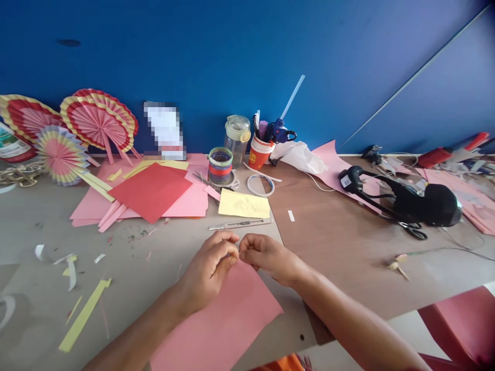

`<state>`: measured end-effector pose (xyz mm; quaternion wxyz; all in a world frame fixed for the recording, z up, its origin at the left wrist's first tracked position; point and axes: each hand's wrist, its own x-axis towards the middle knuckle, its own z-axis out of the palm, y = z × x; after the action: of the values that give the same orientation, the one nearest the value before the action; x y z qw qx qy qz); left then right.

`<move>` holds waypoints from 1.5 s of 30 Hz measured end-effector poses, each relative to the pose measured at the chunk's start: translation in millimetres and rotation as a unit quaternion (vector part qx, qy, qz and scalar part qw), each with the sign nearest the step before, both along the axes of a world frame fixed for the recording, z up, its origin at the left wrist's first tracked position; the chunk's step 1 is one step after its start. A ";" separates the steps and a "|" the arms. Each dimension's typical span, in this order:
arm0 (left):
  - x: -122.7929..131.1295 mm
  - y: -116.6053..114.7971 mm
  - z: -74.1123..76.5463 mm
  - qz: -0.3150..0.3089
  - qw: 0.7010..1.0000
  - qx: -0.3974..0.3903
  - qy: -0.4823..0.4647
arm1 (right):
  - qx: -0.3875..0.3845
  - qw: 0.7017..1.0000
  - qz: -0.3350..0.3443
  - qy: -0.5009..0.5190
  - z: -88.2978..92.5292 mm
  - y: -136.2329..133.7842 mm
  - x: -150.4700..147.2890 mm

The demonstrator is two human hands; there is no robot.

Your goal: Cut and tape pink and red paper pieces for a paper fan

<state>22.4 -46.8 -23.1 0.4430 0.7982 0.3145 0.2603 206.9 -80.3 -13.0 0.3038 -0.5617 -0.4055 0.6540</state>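
Note:
A sheet of pink paper point(228, 322) slants from the near table edge up to my fingertips. My left hand point(209, 268) pinches closed at its top corner, and my right hand point(268, 257) is closed in a pinch right beside it. The fingers hide the exact spot they grip. Just beyond my hands lie a grey craft knife point(242, 224) and a yellow piece of paper point(244, 204). Scissors show partly behind that yellow piece.
Pleated paper fans point(96, 121) lean at the back left, near a red sheet point(151, 191) on stacked pink paper. A tape roll stack point(220, 167), a clear bottle point(236, 135) and a red cup of pens point(260, 153) stand behind. A black headset point(410, 201) lies right.

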 end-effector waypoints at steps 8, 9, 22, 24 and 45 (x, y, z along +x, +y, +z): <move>5.1 10.8 2.9 -0.028 0.997 -0.060 -0.038 | 0.107 0.986 0.002 -0.129 9.8 -3.3 -4.3; 5.2 11.1 2.9 -0.027 0.997 -0.063 -0.034 | 0.117 0.984 0.000 -0.136 9.8 -3.6 -4.7; -0.4 14.0 9.2 0.015 0.973 -0.228 -0.008 | 0.171 0.971 -0.008 -0.166 6.5 -6.9 -7.2; -2.3 16.7 11.5 0.015 0.967 -0.254 0.006 | 0.181 0.969 -0.008 -0.171 5.9 -7.0 -7.1; -1.6 18.0 14.9 -0.008 0.945 -0.320 0.062 | 0.162 0.970 0.011 -0.181 2.9 -9.2 -9.8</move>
<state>20.7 -28.7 -8.2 0.6566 0.6317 0.4016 0.0922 197.2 -89.5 -10.1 0.3049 -0.6094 -0.5609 0.4702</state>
